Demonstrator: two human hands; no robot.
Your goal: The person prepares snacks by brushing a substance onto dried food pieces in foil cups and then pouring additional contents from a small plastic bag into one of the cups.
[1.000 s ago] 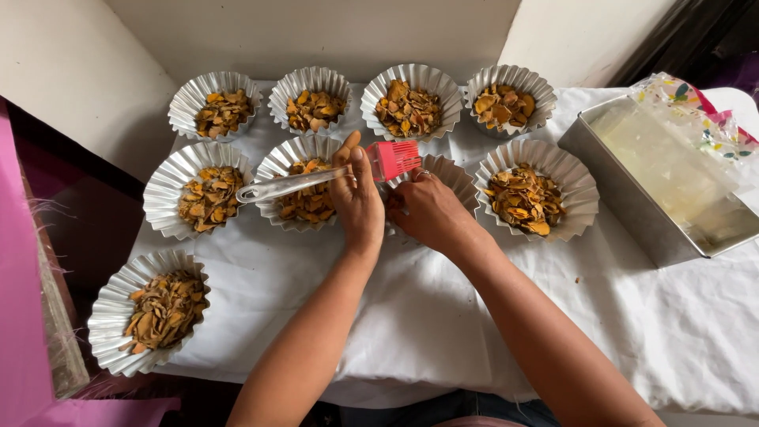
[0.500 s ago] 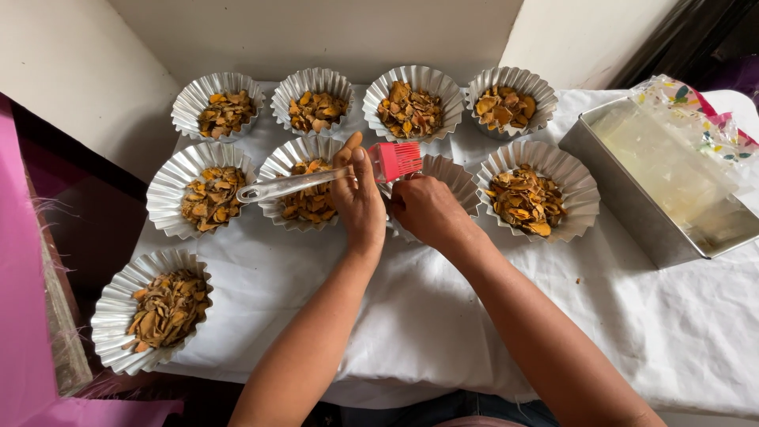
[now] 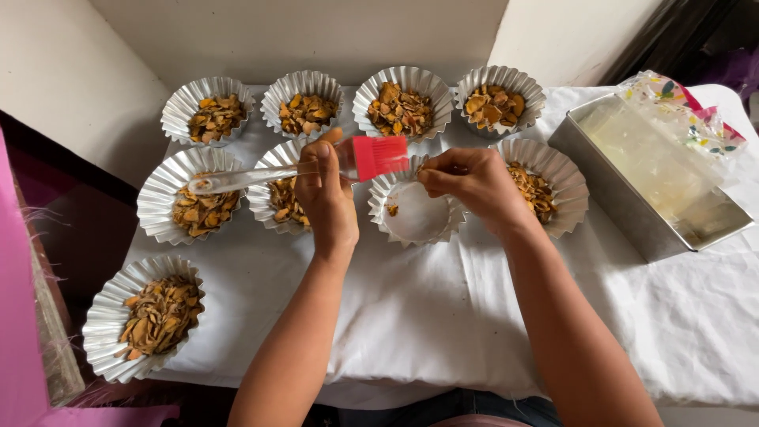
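Note:
My left hand (image 3: 326,198) grips a pastry brush (image 3: 308,166) with a clear handle and red silicone bristles, held level above the table, bristles pointing right. My right hand (image 3: 468,183) pinches the far rim of a nearly empty fluted foil cup (image 3: 414,215) that holds only a crumb or two. Around it stand several fluted foil cups filled with yellow-brown dried pieces: four in the back row (image 3: 402,101), one partly under my left hand (image 3: 278,198), one to the left (image 3: 188,196), one to the right (image 3: 545,183).
A rectangular metal tin (image 3: 642,183) lined with clear film sits at the right, with a patterned plastic wrapper (image 3: 686,111) behind it. Another filled foil cup (image 3: 144,318) stands at the front left corner. A white cloth (image 3: 427,316) covers the table; walls close behind.
My right hand has shifted right and back, uncovering the nearly empty cup. The brush stays in my left hand, almost unmoved.

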